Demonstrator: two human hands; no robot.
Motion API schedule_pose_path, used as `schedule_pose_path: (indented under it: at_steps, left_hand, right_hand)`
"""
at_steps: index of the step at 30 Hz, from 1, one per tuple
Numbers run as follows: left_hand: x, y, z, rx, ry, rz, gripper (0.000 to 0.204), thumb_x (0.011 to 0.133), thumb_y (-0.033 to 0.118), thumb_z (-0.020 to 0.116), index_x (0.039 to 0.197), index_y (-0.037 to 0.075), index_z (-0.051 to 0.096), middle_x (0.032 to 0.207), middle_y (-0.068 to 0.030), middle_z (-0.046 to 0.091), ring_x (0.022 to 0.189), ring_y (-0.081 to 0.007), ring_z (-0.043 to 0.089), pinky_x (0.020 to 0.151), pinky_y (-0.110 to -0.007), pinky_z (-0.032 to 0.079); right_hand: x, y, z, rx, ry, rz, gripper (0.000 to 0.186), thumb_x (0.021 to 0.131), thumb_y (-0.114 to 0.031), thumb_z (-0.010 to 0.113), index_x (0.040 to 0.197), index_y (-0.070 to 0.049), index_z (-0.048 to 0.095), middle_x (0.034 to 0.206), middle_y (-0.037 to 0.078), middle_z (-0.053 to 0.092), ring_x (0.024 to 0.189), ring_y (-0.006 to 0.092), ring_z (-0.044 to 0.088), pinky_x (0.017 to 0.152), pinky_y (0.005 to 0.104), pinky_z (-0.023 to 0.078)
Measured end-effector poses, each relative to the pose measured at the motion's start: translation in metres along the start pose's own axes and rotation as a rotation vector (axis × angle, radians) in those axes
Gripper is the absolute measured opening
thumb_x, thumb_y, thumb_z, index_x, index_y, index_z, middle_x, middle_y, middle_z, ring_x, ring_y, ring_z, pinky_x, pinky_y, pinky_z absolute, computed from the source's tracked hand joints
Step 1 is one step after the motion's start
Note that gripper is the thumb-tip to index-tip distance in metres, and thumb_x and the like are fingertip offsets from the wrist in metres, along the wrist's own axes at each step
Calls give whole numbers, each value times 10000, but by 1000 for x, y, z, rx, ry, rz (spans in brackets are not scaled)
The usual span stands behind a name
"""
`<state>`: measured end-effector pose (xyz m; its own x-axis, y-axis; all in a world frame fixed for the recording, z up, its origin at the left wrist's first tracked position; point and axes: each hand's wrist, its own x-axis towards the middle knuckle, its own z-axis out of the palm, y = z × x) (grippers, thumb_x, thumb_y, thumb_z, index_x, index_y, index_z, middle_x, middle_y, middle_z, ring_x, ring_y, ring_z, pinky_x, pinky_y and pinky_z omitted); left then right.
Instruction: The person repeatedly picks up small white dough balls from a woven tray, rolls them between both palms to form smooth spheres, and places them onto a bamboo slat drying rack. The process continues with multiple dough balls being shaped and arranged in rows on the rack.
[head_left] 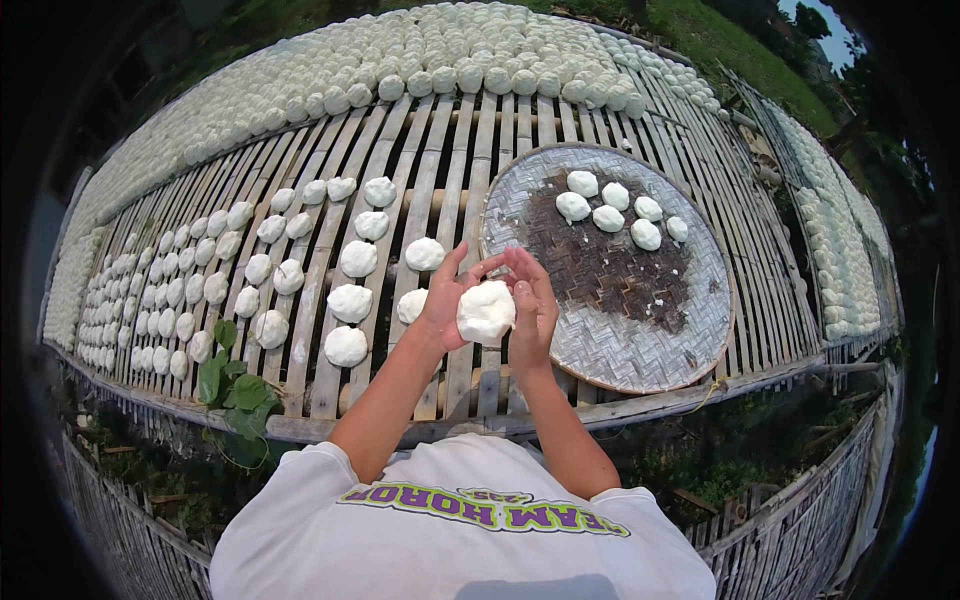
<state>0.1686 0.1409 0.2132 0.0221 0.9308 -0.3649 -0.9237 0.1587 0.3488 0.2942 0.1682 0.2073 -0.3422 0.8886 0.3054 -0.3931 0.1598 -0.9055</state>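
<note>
A rounded white dough-like lump [486,312] is cupped between my two hands, above the front part of a slatted bamboo rack. My left hand [446,298] curves around its left side, palm turned inward. Against its right side rests my right hand [536,312], fingers bent over the far edge. Close by on the left, a similar lump [425,254] lies on the slats, and another [412,306] sits partly behind my left hand. To the right is a round woven tray [640,361] carrying several such lumps [607,218] on its far half.
Rows of white lumps [348,303] spread left across the bamboo slats [428,160]. Densely packed lumps [440,50] cover the far side. A green leafy vine [245,392] pokes up at the rack's front edge [300,428]. Another loaded rack [835,240] stands at right.
</note>
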Motion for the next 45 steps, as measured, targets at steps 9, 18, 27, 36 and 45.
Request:
schedule_pose_path:
  at_steps: [9, 18, 27, 36, 45]
  left_hand:
    - [4, -16, -1, 31, 195, 290, 689, 1016, 598, 505, 1407, 31, 479, 1405, -169, 564, 1291, -337, 584, 1119, -492, 463]
    - [21, 4, 2, 542, 128, 300, 727, 991, 571, 591, 1462, 22, 515, 1493, -162, 520, 1396, -240, 470, 1151, -406, 409]
    - [-5, -19, 4, -175, -338, -50, 800, 1021, 693, 285, 1559, 108, 378, 1560, -245, 456, 1442, -410, 473, 1191, -552, 384]
    - [12, -17, 4, -96, 254, 212, 744, 1019, 673, 314, 1394, 74, 547, 1326, -163, 656, 1250, -344, 619, 1112, -502, 464]
    - [8, -4, 3, 69, 64, 32, 789, 1036, 677, 306, 1487, 62, 508, 1453, -174, 581, 1342, -327, 569, 1192, -491, 397]
  right_hand:
    - [11, 3, 6, 582, 358, 468, 485, 1071, -350, 426, 1290, 39, 615, 1227, 179, 675, 1179, 268, 646, 1047, 407, 518]
    - [19, 25, 5, 435, 203, 475, 555, 1078, -422, 394, 1303, 36, 611, 1180, 143, 686, 1165, 250, 642, 1101, 417, 468]
    - [12, -33, 5, -219, -346, -183, 621, 1073, -465, 383, 1403, 5, 622, 1514, 238, 529, 1408, 343, 499, 1199, 434, 348]
    - [10, -1, 6, 457, 258, 517, 529, 1083, -335, 520, 1431, 63, 520, 1396, 198, 624, 1259, 216, 613, 1061, 367, 488]
    - [28, 5, 1, 191, 14, 324, 459, 1055, -286, 549, 1356, 57, 601, 1312, 189, 679, 1182, 208, 654, 988, 362, 541]
